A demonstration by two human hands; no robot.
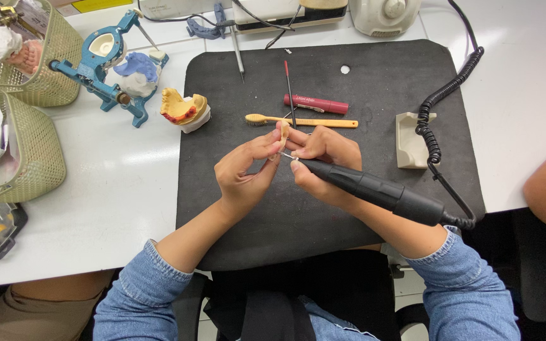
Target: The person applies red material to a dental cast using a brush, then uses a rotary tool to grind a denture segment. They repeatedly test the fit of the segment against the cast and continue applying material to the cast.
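Head view: your hands work over the black mat (361, 69) on the table (127, 170). Right hand (323, 158) fingers clamp the handpiece (374, 189); left hand (244, 173) fingers pinch a small tooth piece (284, 131) at its tip.

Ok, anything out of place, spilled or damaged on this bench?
Nothing stands out. The left hand pinches a small tan piece against the black handpiece held in the right hand. The toothbrush and red tube lie flat on the black mat.
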